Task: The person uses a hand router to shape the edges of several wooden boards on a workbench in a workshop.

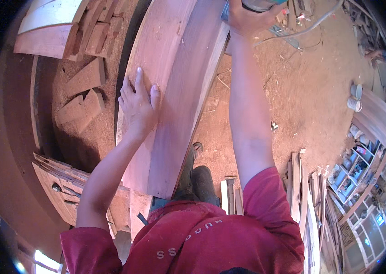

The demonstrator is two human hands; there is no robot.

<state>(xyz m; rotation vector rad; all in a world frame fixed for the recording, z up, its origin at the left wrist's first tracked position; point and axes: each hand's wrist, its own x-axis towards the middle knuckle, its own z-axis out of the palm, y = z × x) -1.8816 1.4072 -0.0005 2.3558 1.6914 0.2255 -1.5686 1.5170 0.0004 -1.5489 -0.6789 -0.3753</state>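
A long wooden board point(174, 100), one half paler pink and the other browner, runs away from my body. My left hand point(139, 104) lies flat on its paler half, fingers spread, pressing nothing but the wood. At the far right edge of the board, my right hand point(253, 18) is wrapped round a teal power tool point(265, 4). Most of that tool is cut off by the top of the picture, so its exact kind does not show. A grey cord point(314, 31) curves over the floor close to it.
Stacked planks point(49, 39) and cut wood blocks point(85, 77) lie at left. Hand tools rest on a wooden surface point(56, 187) at lower left. Upright strips point(300, 182), white buckets point(354, 104) and a shelf point(350, 176) stand right. Another person's hand point(375, 54) shows far right.
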